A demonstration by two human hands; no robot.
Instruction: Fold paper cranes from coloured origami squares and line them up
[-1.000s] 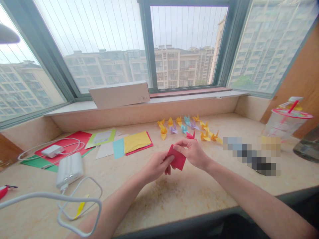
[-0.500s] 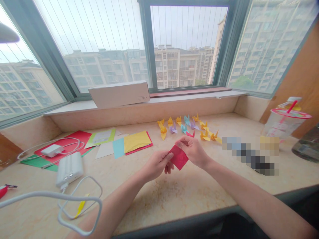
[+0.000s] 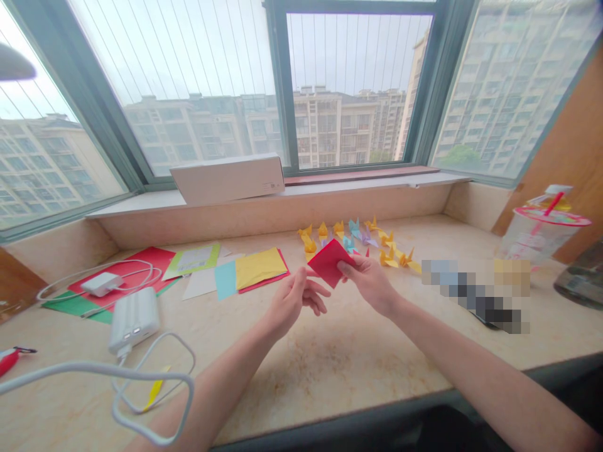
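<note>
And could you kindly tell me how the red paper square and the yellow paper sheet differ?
The red paper square is held up in the right hand, while the yellow paper sheet lies untouched. The red square looks smaller than the yellow sheet. The red square has a corner at top; the yellow sheet, a long edge. Both are paper.

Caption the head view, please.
Right hand pinching square red paper in front of multicoloured paper cranes, left hand open.
</note>
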